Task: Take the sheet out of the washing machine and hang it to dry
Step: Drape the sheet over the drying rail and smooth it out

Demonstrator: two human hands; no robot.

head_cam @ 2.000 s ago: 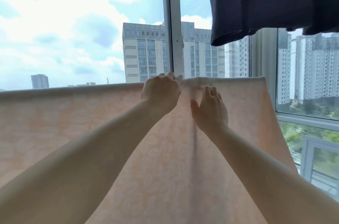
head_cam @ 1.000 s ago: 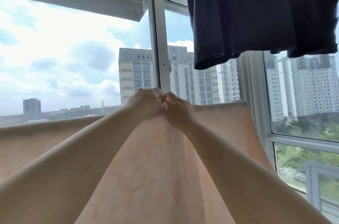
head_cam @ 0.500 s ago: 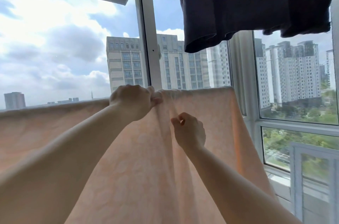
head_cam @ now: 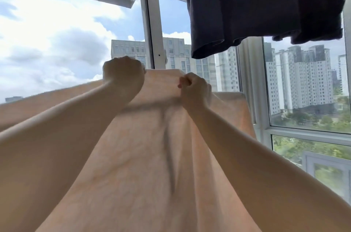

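Note:
A pale peach sheet [head_cam: 152, 155] hangs draped in front of me and fills the lower half of the view. Its top edge runs from the far left up to the middle, then lower to the right. My left hand [head_cam: 123, 76] grips the top edge in a fist, lifting it into a raised hump. My right hand [head_cam: 195, 89] pinches the cloth just to the right, a little lower. A fold runs down the sheet between my arms. Whatever the sheet hangs over is hidden under the cloth.
A dark navy garment [head_cam: 262, 7] hangs overhead at the upper right. Behind the sheet stand white window frames [head_cam: 153, 26] with tall buildings and cloudy sky beyond. A lower window rail [head_cam: 307, 133] runs at the right.
My right hand rose from lower on the sheet and now pinches cloth near the top edge. Both hands have pulled that stretch of sheet upward into a hump.

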